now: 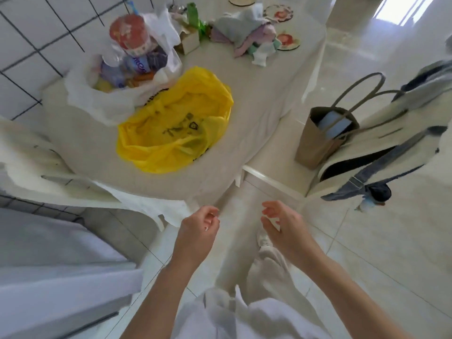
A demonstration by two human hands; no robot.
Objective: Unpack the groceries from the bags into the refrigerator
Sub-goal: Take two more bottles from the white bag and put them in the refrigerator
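Head view: 2 bags, yellow bag (175, 121) and white bag (107, 94), on table (256, 77).

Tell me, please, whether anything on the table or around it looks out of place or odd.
Nothing looks spilled or damaged. The yellow bag lies slumped and apparently empty beside the still-full white bag, and a heap of cloths sits untidy at the table's far end. Both hands hold nothing.

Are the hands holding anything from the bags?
No. The left hand and right hand hang loosely curled above the floor, holding nothing.
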